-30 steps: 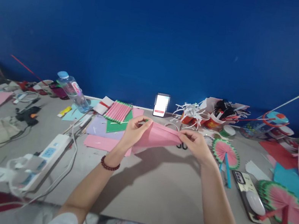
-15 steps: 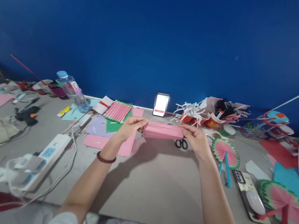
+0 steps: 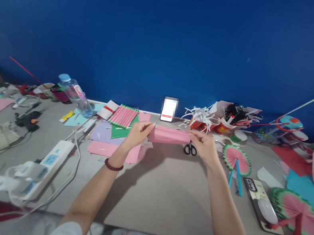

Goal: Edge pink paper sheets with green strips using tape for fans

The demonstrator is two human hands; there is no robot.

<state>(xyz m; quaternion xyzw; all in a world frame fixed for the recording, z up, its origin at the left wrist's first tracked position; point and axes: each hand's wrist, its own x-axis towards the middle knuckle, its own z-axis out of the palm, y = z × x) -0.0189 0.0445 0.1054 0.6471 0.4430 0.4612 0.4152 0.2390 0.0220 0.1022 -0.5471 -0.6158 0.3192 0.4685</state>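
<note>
Between my two hands a strip of folded pink paper (image 3: 170,136) is held up over the table, stretched sideways with fold lines along its length. My left hand (image 3: 139,134) pinches its left end between thumb and fingers. Its right end is pinched by my right hand (image 3: 203,144). Black-handled scissors (image 3: 190,149) lie on the table just below the paper's right end, their blades hidden. Left of the paper, a pleated pink paper (image 3: 124,116) with green edges rests on a green sheet (image 3: 119,133), near flat pink sheets (image 3: 99,148).
A phone (image 3: 168,109) stands against the blue wall. Right are a cup of white strips (image 3: 201,119), a watermelon paper fan (image 3: 237,160) and a mouse (image 3: 267,210) on another phone (image 3: 253,191). Left are a bottle (image 3: 76,93) and a power strip (image 3: 50,167) with cables.
My left hand has shifted slightly, and the pink paper has tilted and moved a little left. Both hands still pinch its ends.
</note>
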